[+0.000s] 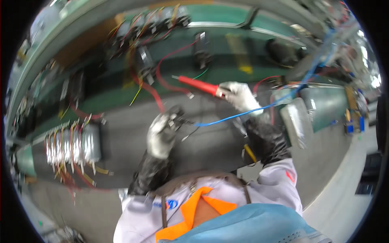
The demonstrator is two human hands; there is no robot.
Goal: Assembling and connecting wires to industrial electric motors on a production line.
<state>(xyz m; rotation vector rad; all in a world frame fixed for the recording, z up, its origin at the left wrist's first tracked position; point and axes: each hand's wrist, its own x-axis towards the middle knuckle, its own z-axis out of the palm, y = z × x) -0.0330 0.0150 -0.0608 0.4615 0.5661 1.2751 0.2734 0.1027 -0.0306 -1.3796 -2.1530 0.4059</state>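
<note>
My right hand (237,95), in a white glove, is closed round the rear of a red tool (198,85) with a short metal tip pointing left. My left hand (160,135), also gloved, grips a small dark part with wires (176,116) over the dark mat (206,150). A thick red wire (154,95) reaches down to that part. From the right, a blue cord (239,116) crosses in front of my right wrist and ends beside the dark part. Motion blur hides the part's exact kind.
A row of silver units with wires (73,143) lies at the left. Dark blocks with wires stand along the far side, one black block (201,50) among them. At the right are a clear plastic-looking packet (298,121) and blue pieces (354,125). A yellow-and-black tool (250,154) lies by my right forearm.
</note>
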